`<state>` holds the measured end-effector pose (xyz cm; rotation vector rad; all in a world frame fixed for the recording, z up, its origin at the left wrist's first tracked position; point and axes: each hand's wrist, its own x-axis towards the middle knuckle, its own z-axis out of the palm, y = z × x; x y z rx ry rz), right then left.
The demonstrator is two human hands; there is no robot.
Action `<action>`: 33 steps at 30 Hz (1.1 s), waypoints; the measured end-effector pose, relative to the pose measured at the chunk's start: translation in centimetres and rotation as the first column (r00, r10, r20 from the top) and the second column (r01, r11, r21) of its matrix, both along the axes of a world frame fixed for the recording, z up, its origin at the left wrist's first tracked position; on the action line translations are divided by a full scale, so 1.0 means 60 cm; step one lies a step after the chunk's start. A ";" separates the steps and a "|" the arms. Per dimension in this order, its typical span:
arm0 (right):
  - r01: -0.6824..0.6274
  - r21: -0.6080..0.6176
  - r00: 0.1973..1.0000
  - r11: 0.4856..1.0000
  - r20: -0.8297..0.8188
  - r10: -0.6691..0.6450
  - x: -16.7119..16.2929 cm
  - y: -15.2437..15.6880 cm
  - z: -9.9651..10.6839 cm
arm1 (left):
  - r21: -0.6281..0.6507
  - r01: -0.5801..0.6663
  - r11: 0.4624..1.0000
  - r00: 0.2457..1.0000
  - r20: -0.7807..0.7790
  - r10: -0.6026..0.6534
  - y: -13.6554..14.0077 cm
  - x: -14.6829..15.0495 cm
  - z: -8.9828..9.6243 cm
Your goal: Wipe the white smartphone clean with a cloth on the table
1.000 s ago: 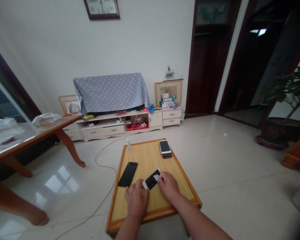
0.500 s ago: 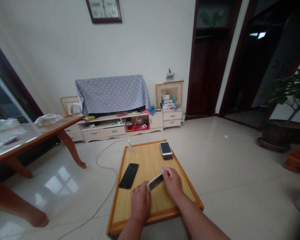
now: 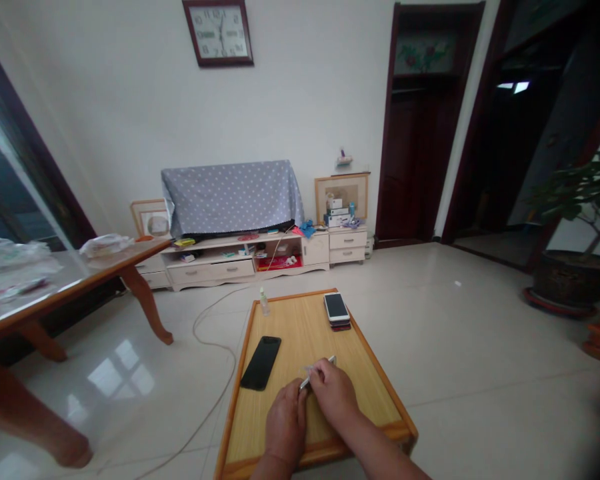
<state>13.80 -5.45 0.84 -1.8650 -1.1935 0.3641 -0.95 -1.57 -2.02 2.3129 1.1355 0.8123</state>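
My left hand [image 3: 286, 417] is closed on the near left end of a silver-edged phone [image 3: 305, 384], tilted above the small wooden table. Across the phone lies my right hand [image 3: 334, 390], hiding most of it. Between its thumb and fingers it pinches a small pale, translucent piece [image 3: 309, 368], whose kind I cannot make out. Left of my hands a black phone [image 3: 261, 362] rests flat on the table [image 3: 300, 333]. A stack of phones with a white-framed phone [image 3: 336, 307] on top sits at the far right corner.
A small clear bottle [image 3: 264, 303] stands at the table's far left corner. A raised wooden rim runs round the tabletop. To the left is a larger table [image 3: 130, 252] with plastic bags; a cable [image 3: 215, 343] crosses the floor. A low white cabinet [image 3: 210, 272] lines the wall.
My right hand has slid from the phone's far end toward my left hand, carrying the translucent piece along and covering more of the phone. The view has tipped slightly upward.
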 end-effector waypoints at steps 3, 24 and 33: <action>0.099 0.024 0.995 0.995 -0.009 -0.099 0.035 0.004 -0.001 | 0.016 -0.028 0.999 1.000 -0.007 0.028 -0.001 -0.001 -0.003; -0.110 -0.046 0.987 0.993 0.110 0.115 -0.013 -0.005 0.011 | -0.018 0.011 1.000 1.000 0.008 -0.011 0.000 -0.003 0.009; -0.206 -0.070 0.978 0.976 0.027 0.208 -0.017 -0.003 0.016 | -0.020 -0.020 1.000 0.999 0.047 0.020 0.005 -0.003 -0.002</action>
